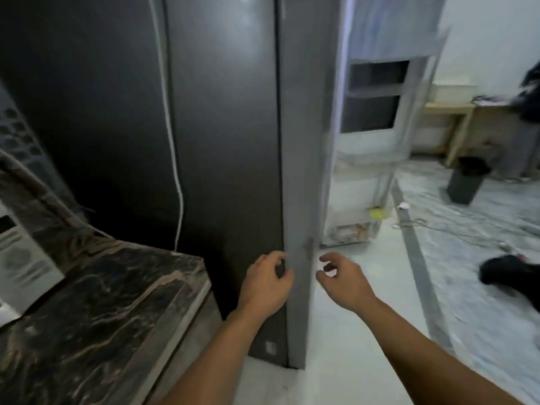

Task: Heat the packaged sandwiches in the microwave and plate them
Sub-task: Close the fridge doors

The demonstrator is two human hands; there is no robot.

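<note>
A tall dark grey refrigerator (222, 141) fills the middle of the view, seen from its side. Its door (301, 171) stands ajar, edge-on to me, and the lit interior with clear drawers (350, 229) shows to the right. My left hand (266, 285) curls beside the left face of the door edge, fingertips close to it. My right hand (342, 282) hovers just right of the door edge, fingers apart and holding nothing. No sandwiches, microwave or plate can be made out; the view is blurred.
A dark marble counter (96, 311) juts in at lower left, beside the refrigerator. A white cable (172, 141) hangs down the refrigerator's side. On the pale floor at right stand a dark bin (467, 182), a wooden table (455, 124) and a black shoe (511, 273).
</note>
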